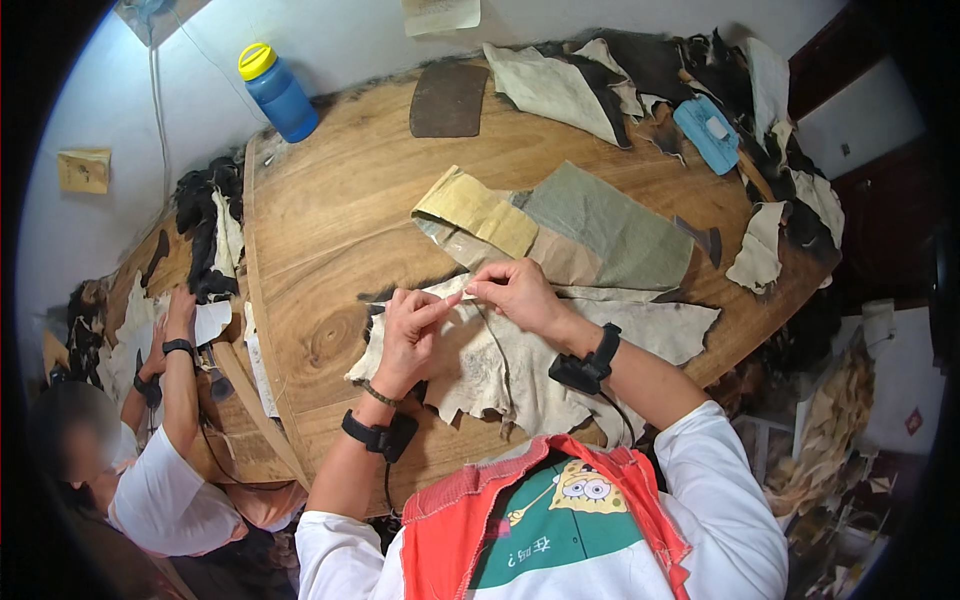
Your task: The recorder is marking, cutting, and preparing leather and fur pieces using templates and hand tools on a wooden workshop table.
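My left hand [410, 335] and my right hand [520, 297] meet over a pale hide [470, 365] spread at the table's near edge. Thumb and fingertips of each are pinched together, almost touching. What lies between the fingertips is too small to make out. A dark seam or slit runs down the hide below them, and dark fur shows along its left edge. Just beyond my hands lies a folded paper-like pattern piece with a yellow band [480, 212] and a grey-green panel [610, 225]. To its right rests a small dark tool with a flared end [700, 240].
A blue bottle [285, 100] with a yellow lid stands at the far left of the wooden table [340, 220]. Furred hide scraps [560, 90], a brown flat piece [448, 100] and a blue packet [708, 133] lie along the back. At left, another person [165, 480] works over hides.
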Action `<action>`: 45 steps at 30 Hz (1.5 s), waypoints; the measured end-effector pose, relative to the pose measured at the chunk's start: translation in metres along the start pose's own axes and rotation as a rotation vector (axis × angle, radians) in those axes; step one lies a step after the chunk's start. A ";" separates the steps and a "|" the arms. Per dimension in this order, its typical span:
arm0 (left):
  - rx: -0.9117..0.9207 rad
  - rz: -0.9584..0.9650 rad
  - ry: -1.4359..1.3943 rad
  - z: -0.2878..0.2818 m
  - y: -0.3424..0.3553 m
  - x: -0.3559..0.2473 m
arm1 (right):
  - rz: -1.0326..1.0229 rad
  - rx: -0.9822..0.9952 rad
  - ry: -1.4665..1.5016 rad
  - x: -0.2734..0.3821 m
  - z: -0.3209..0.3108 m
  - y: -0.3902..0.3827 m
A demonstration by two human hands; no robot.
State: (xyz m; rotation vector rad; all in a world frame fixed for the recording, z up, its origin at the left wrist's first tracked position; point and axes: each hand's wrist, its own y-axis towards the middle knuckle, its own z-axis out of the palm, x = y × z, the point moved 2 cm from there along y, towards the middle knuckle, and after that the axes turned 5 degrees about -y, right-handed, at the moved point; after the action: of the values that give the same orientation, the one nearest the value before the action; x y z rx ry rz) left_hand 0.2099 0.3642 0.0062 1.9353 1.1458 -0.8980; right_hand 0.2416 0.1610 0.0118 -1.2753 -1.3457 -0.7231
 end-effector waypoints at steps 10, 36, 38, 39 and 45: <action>-0.171 0.191 0.629 0.000 0.013 -0.026 | -0.091 -0.056 -0.207 0.006 0.004 -0.005; 0.002 -0.227 0.129 0.007 0.027 0.014 | -0.881 -0.110 -0.737 0.041 -0.007 -0.053; -0.024 -0.084 0.119 0.002 0.017 -0.005 | -0.747 -0.178 -0.586 0.045 0.000 -0.035; -0.047 0.053 0.108 0.001 0.009 -0.015 | -0.609 -0.240 -0.431 0.044 0.002 -0.025; 0.166 -0.038 0.347 0.025 -0.014 -0.020 | -0.076 -0.058 0.491 0.006 0.034 0.021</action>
State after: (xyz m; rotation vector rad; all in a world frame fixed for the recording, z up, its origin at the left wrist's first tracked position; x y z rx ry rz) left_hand 0.1851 0.3401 0.0068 2.2754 1.3427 -0.7117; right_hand 0.2523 0.1995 0.0046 -1.0064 -0.9790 -1.0555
